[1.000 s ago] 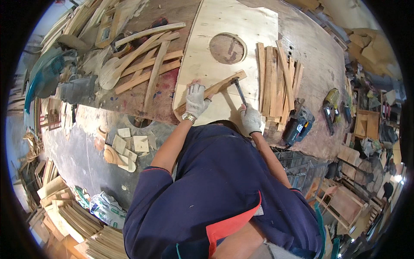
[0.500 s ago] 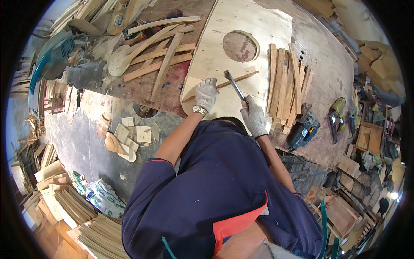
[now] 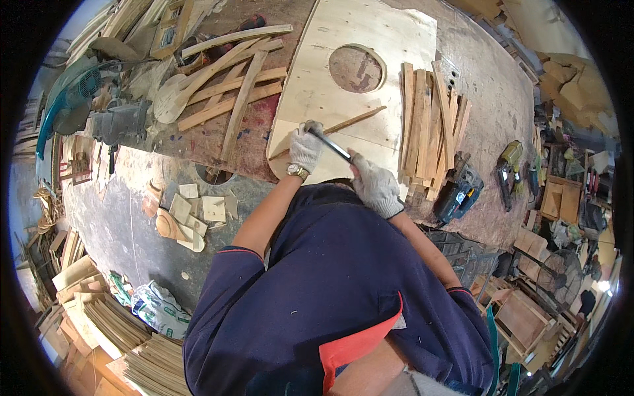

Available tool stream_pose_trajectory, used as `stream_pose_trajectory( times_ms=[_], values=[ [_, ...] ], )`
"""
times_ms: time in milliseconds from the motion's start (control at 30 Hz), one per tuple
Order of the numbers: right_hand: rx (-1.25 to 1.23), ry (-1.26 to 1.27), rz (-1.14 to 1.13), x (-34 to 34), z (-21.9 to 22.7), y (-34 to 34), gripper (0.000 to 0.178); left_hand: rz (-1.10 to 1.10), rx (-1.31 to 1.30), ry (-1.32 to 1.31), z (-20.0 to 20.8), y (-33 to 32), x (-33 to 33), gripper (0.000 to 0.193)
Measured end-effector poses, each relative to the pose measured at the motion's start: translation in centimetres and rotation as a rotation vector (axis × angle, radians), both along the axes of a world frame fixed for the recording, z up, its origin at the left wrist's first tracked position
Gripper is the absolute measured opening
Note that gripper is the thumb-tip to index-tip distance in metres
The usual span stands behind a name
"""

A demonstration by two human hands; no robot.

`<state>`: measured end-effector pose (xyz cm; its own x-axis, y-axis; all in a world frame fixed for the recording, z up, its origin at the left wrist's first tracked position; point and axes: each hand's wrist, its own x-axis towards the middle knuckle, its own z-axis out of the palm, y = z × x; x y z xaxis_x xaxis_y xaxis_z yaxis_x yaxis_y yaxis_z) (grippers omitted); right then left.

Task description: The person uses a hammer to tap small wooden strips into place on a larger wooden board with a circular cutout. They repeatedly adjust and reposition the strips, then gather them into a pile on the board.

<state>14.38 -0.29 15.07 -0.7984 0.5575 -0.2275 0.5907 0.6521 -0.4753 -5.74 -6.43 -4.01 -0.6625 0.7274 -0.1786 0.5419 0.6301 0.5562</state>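
A thin wooden strip (image 3: 356,119) lies slantwise across a pale plywood panel (image 3: 330,39) with a round hole. My left hand (image 3: 306,150), in a white knitted glove with a watch at the wrist, is closed over the strip near its lower left end. Whether a nail is between its fingertips is hidden. My right hand (image 3: 375,185), gloved too, grips a hammer (image 3: 335,148) by its handle. The hammer's head is down at my left fingertips and covers part of them.
Wooden slats (image 3: 422,125) are stacked right of the hole, beside a blue-black jigsaw (image 3: 460,191). More strips (image 3: 238,99) lie crosswise at the left, near a teal circular-blade saw (image 3: 69,109). Small wood offcuts (image 3: 188,211) rest on the grey surface below.
My right hand has swung the hammer down and left, so its head is now at my left fingertips. The left hand stays on the strip. The whole view has shifted slightly.
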Motion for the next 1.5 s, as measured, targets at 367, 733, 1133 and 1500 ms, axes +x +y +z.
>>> stream_pose_trajectory(
  times_ms=[367,733,1133,1500],
  values=[
    [0.056,0.136,-0.031,-0.2,-0.5,0.8,0.036,-0.309,-0.068,0.652,2.5,-1.0,0.2,0.029],
    [0.063,0.188,-0.163,1.0,-3.6,0.8,0.03,-0.289,0.068,0.568,3.2,-1.0,0.4,0.029],
    [0.056,0.148,-0.306,2.1,-7.1,0.1,0.038,-0.281,0.067,0.51,3.8,-0.6,0.1,0.032],
    [-0.149,0.282,-0.52,4.8,-4.7,0.6,0.035,-0.284,0.02,0.052,4.4,0.5,-0.6,0.033]
  ],
)
